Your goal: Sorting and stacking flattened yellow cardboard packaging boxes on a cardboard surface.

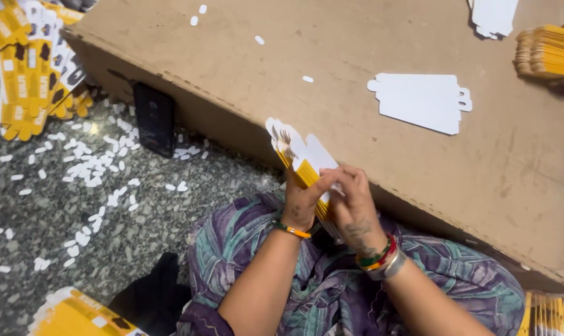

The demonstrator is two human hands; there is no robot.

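hands together at our lap: we grip a stack of yellow-and-white card tags (302,163), left hand (304,202) and right hand (354,208) both closed around it, against the cardboard box (332,74) edge.

We see our two forearms bare from the elbow down, no sleeves reaching them. On our left wrist (291,231) sits a thin bangle, orange with a short green stretch. Our right wrist (381,258) carries a stack of bangles in red, green and yellow, with a wider silver-grey band just behind them (nearer the elbow). Dark tattoo markings show on the back of our left hand (302,205) and our right hand (355,214). Across the lower middle of the frame our lap is covered by a garment (332,292) printed in purple, teal and white swirling shapes.
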